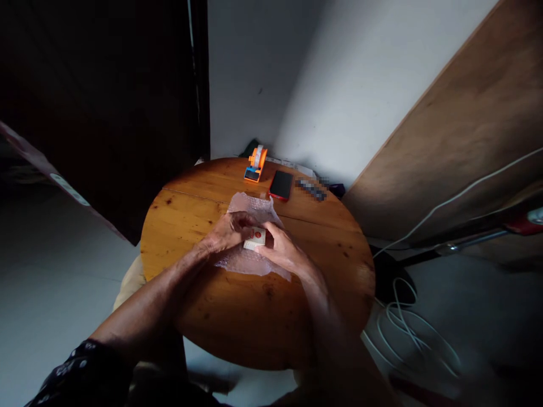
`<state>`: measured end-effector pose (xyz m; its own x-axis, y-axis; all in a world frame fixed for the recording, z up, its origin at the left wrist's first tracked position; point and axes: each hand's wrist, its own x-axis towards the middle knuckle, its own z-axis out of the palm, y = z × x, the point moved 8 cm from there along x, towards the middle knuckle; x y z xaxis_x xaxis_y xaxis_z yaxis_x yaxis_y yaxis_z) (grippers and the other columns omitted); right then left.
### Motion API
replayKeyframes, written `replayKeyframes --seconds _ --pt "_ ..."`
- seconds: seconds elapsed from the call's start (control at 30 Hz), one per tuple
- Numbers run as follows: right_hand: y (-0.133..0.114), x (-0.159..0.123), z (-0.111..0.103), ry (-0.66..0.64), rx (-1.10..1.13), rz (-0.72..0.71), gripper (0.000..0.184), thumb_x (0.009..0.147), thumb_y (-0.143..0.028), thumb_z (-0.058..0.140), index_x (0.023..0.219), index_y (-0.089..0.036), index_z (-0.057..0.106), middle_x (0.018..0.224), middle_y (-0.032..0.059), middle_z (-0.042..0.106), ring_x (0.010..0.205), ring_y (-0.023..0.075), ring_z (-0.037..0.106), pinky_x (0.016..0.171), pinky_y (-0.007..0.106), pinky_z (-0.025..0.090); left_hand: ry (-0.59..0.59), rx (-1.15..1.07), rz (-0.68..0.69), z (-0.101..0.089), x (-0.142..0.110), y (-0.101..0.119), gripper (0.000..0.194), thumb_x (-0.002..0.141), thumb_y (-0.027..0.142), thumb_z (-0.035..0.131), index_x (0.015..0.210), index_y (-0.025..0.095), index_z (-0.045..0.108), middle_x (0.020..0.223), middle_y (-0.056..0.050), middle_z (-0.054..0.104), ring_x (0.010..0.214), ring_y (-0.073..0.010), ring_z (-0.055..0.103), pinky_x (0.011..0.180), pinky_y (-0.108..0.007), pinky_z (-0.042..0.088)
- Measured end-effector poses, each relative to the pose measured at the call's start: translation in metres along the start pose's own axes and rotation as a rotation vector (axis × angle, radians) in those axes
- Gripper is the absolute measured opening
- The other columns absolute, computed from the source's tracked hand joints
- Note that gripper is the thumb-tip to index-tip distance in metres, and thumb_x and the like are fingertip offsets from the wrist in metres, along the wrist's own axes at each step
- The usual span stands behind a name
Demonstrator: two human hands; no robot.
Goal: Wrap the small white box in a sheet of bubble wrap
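A small white box with a red mark (255,237) lies on a sheet of bubble wrap (252,207) in the middle of a round wooden table (199,215). My left hand (227,232) has its fingers curled over the box's left end. My right hand (282,249) grips the box's right side between thumb and fingers. Both hands rest on the bubble wrap, which spreads out behind and in front of them.
An orange and blue tape dispenser (255,163) and a red phone with a dark screen (280,185) lie at the table's far edge by the white wall. A wooden board (458,135) leans at the right. White cable (407,328) coils on the floor beside the table.
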<state>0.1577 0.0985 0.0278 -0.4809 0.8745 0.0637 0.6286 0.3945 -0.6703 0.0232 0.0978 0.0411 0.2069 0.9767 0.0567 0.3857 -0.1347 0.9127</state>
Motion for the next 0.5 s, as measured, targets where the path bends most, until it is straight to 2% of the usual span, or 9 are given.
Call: replayKeyframes --seconds 0.1,0.17,0.27,0.33,0.43,0.5 --pt "-0.005 -0.004 -0.004 -0.026 0.045 -0.007 0.050 0.075 -0.020 0.067 0.122 -0.023 0.052 0.115 0.0068 0.064 0.102 0.0234 0.062 0.088 0.038 0.048 -0.060 0.051 0.039 0.003 -0.003 0.007 0.028 0.076 0.033 0.064 0.100 0.020 0.073 0.083 -0.005 0.070 0.071 -0.0193 0.058 0.062 -0.030 0.042" --pt "-0.004 -0.007 -0.012 -0.020 0.054 0.014 0.056 0.075 -0.026 0.071 0.127 -0.024 0.050 0.118 0.0081 0.063 0.103 0.0245 0.062 0.088 0.039 0.049 -0.098 0.110 0.073 0.005 -0.003 0.009 0.031 0.078 0.033 0.063 0.104 0.021 0.074 0.079 -0.005 0.069 0.069 -0.0193 0.057 0.061 -0.031 0.040" --pt "-0.005 -0.014 -0.027 -0.011 0.064 0.026 0.042 0.074 -0.032 0.073 0.112 -0.024 0.055 0.111 0.0069 0.063 0.103 0.0251 0.061 0.086 0.039 0.050 -0.123 0.176 0.128 0.006 -0.002 0.008 0.031 0.080 0.031 0.059 0.106 0.023 0.075 0.077 -0.005 0.069 0.070 -0.0204 0.057 0.063 -0.032 0.040" --pt "-0.014 -0.021 -0.031 -0.080 0.051 -0.030 0.032 0.074 -0.031 0.075 0.101 -0.024 0.058 0.108 0.0047 0.062 0.105 0.0248 0.060 0.088 0.039 0.048 -0.111 0.201 0.150 0.005 0.000 0.007 0.031 0.081 0.032 0.060 0.106 0.023 0.075 0.079 -0.005 0.069 0.072 -0.0205 0.058 0.063 -0.031 0.041" --pt "-0.034 -0.034 -0.026 -0.217 -0.009 -0.143 0.035 0.069 -0.033 0.080 0.095 -0.024 0.059 0.108 0.0026 0.060 0.104 0.0229 0.058 0.090 0.037 0.047 -0.124 0.212 0.161 0.006 0.000 0.006 0.029 0.083 0.032 0.059 0.104 0.022 0.075 0.075 -0.003 0.067 0.066 -0.0175 0.055 0.059 -0.029 0.039" --pt "-0.043 -0.042 -0.021 -0.259 -0.056 -0.170 0.039 0.065 -0.032 0.084 0.094 -0.024 0.059 0.110 0.0025 0.059 0.102 0.0225 0.058 0.088 0.036 0.047 -0.153 0.197 0.161 0.008 0.000 0.007 0.027 0.084 0.032 0.058 0.101 0.021 0.075 0.073 -0.003 0.066 0.063 -0.0154 0.053 0.056 -0.027 0.037"
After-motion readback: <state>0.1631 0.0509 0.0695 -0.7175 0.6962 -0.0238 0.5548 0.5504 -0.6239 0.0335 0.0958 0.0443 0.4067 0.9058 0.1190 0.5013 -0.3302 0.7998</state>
